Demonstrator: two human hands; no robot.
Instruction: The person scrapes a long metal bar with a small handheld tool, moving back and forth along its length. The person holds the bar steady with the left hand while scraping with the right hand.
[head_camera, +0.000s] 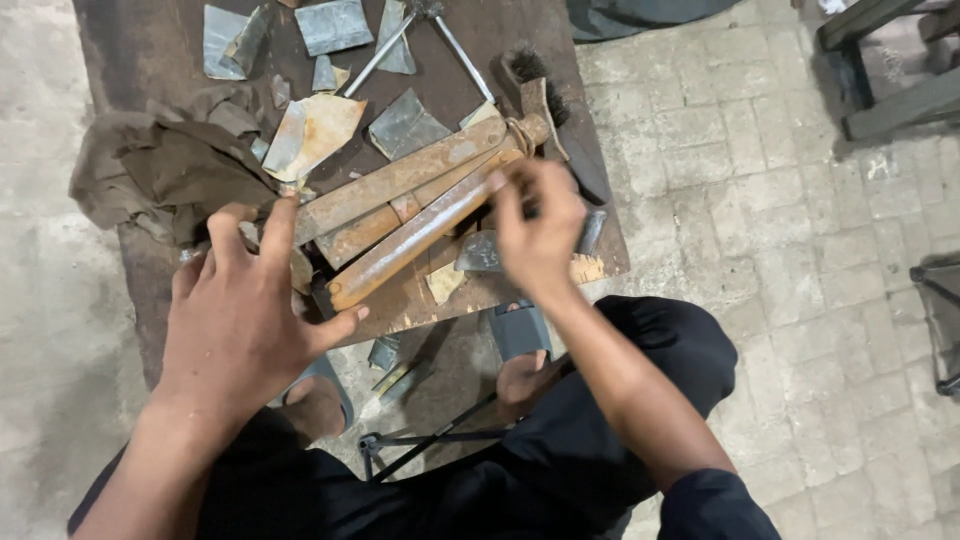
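Several rusty metal bars (400, 215) lie side by side, slanting across a low dark workbench (150, 45). My left hand (240, 310) rests with its fingers spread at the bars' near left ends, the thumb against the lowest bar. My right hand (538, 228) is at the upper right ends of the bars, fingers curled around something dark that I cannot make out. A cord (520, 133) is tied around one bar's far end.
A brown rag (160, 170) lies at the bench's left. Sheet-metal scraps (330, 25), two thin rods (455, 55) and a wire brush (535, 80) lie beyond the bars. My feet in sandals (520, 350) rest on paving below. Dark metal frames (890, 70) stand right.
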